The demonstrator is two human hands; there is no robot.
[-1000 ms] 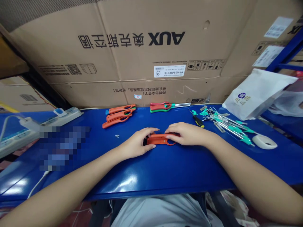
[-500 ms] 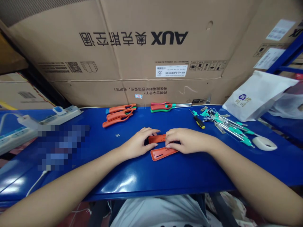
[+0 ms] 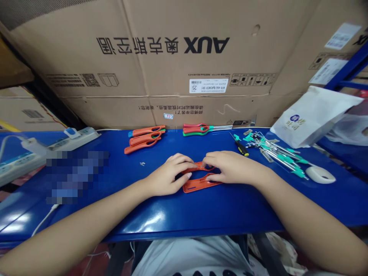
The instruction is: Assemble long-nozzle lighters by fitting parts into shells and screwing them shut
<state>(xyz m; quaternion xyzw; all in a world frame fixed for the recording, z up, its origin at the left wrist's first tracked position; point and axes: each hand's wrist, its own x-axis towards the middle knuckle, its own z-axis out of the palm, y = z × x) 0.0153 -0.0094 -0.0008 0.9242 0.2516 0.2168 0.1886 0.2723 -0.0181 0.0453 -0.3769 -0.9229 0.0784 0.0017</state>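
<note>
Two orange lighter handle halves lie one behind the other on the table between my hands, hollow sides up. My left hand (image 3: 172, 175) curls its fingers over the left end of the far handle half (image 3: 200, 166); its thumb tip is by the upper edge of the near handle half (image 3: 197, 186). Bent over the right ends is my right hand (image 3: 227, 167), with its fingers on the far half and its thumb at the near half's loop. The fingers partly cover both pieces. Whether a small part is pinched in the right fingers is hidden.
Several orange handles (image 3: 145, 138) lie back left, beside assembled lighters (image 3: 197, 129). At right are a screwdriver (image 3: 241, 147), a pile of lighter rods (image 3: 283, 155), a white computer mouse (image 3: 320, 174) and a paper bag (image 3: 312, 117). Tiny metal pieces (image 3: 142, 164) and a power strip (image 3: 73, 140) are left.
My right hand has shifted slightly right and back, uncovering more of the far half's loop. My left fingers have come down over that half's left end.
</note>
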